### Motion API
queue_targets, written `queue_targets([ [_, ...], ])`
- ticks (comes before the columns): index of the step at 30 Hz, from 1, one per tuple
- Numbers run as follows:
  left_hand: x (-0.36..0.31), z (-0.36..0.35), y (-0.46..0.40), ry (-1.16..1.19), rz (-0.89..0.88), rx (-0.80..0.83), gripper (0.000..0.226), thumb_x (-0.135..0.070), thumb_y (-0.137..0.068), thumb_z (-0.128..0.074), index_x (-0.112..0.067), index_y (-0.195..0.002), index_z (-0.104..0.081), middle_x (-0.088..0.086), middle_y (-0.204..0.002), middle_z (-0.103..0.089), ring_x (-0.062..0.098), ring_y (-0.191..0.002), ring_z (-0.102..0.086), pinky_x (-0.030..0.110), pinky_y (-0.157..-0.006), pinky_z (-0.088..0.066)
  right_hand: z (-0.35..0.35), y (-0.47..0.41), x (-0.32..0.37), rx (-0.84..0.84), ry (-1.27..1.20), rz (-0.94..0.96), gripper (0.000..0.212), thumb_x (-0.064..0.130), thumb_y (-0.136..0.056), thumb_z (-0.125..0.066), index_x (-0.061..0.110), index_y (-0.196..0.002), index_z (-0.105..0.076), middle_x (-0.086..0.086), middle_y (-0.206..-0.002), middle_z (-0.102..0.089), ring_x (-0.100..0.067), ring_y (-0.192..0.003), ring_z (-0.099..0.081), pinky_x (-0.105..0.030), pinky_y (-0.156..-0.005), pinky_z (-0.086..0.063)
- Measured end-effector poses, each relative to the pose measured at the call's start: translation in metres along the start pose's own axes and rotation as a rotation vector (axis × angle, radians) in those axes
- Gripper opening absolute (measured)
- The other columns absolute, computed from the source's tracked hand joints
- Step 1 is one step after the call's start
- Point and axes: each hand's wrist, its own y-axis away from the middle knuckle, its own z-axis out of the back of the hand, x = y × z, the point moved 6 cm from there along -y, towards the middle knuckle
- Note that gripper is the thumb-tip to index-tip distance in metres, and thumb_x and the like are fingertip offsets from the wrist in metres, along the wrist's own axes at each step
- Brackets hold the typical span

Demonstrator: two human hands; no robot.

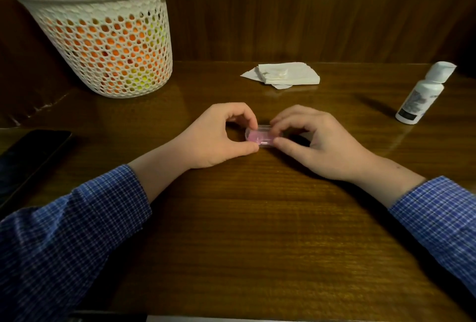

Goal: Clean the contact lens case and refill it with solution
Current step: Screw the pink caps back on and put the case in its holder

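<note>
A small pink contact lens case [260, 136] with a clear lid lies on the wooden table at the centre. My left hand [219, 138] pinches its left end between thumb and forefinger. From the other side, my right hand [316, 141] pinches the right end the same way. Parts of the case are hidden by my fingertips. A white solution bottle [422, 93] with its cap on stands at the far right, tilted in the wide view. A crumpled white tissue [284, 74] lies behind the case, toward the back of the table.
A white mesh basket [103, 38] holding orange and yellow-green items stands at the back left. A dark phone [28, 156] lies flat at the left edge. A wooden panel wall rises behind the table.
</note>
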Motion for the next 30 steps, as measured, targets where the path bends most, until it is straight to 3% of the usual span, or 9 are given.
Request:
queue_targets([
  [4,-0.002,-0.002,0.001,-0.016,-0.009,0.024,0.024,-0.027,-0.086,-0.082,-0.032,-0.107,-0.071,-0.018,-0.109,-0.068,-0.006,-0.106,-0.061,0.017,-0.093,-0.048,0.001,0.000,0.000,0.025,0.029,0.002,0.017,0.038,-0.091,-0.063,0.035,-0.105,-0.073,0.016,-0.118,-0.066,0.005,-0.115,-0.059,-0.009,-0.094,-0.045],
  [8,-0.004,-0.001,0.001,0.004,0.004,-0.002,0.015,-0.028,-0.092,-0.074,-0.031,-0.107,-0.073,-0.015,-0.109,-0.069,0.007,-0.103,-0.066,0.035,-0.092,-0.057,0.000,0.000,-0.002,0.016,0.044,-0.007,0.020,0.037,-0.091,-0.064,0.031,-0.106,-0.076,0.015,-0.118,-0.067,0.004,-0.113,-0.060,-0.012,-0.096,-0.047],
  [13,-0.004,-0.002,0.002,0.016,-0.006,-0.018,0.012,-0.027,-0.093,-0.073,-0.030,-0.105,-0.074,-0.016,-0.105,-0.069,-0.001,-0.103,-0.064,0.023,-0.086,-0.056,0.000,0.000,-0.001,0.010,0.045,-0.011,0.020,0.038,-0.090,-0.065,0.031,-0.105,-0.076,0.015,-0.116,-0.066,0.003,-0.111,-0.061,-0.019,-0.096,-0.050],
  [18,-0.004,-0.001,0.001,-0.018,-0.005,-0.018,0.010,-0.031,-0.092,-0.074,-0.037,-0.099,-0.073,-0.019,-0.101,-0.069,0.003,-0.099,-0.064,0.030,-0.083,-0.057,0.000,-0.003,0.002,0.017,0.042,-0.012,0.019,0.040,-0.088,-0.065,0.033,-0.102,-0.076,0.015,-0.115,-0.066,0.002,-0.109,-0.061,-0.020,-0.096,-0.051],
  [21,-0.003,0.000,0.000,-0.033,-0.013,-0.024,0.010,-0.033,-0.092,-0.073,-0.040,-0.098,-0.073,-0.022,-0.099,-0.069,-0.003,-0.101,-0.061,0.019,-0.078,-0.053,0.000,-0.003,0.002,0.015,0.045,-0.007,0.020,0.039,-0.088,-0.066,0.031,-0.103,-0.077,0.014,-0.116,-0.066,0.001,-0.109,-0.062,-0.021,-0.095,-0.053],
  [24,-0.003,0.000,0.001,-0.065,-0.026,-0.033,0.010,-0.034,-0.092,-0.072,-0.042,-0.099,-0.072,-0.024,-0.099,-0.068,-0.007,-0.105,-0.057,0.011,-0.080,-0.043,0.000,-0.002,0.003,0.019,0.065,-0.002,0.025,0.043,-0.086,-0.066,0.030,-0.104,-0.078,0.015,-0.116,-0.067,0.001,-0.108,-0.063,-0.022,-0.096,-0.053],
  [30,-0.001,0.003,0.000,-0.135,-0.004,-0.123,0.015,-0.036,-0.095,-0.070,-0.037,-0.109,-0.075,-0.021,-0.111,-0.067,0.004,-0.117,-0.051,0.028,-0.097,-0.043,-0.003,-0.014,0.001,-0.006,0.174,-0.018,0.025,0.040,-0.088,-0.067,0.031,-0.109,-0.077,0.016,-0.115,-0.069,-0.001,-0.104,-0.065,-0.023,-0.091,-0.056],
])
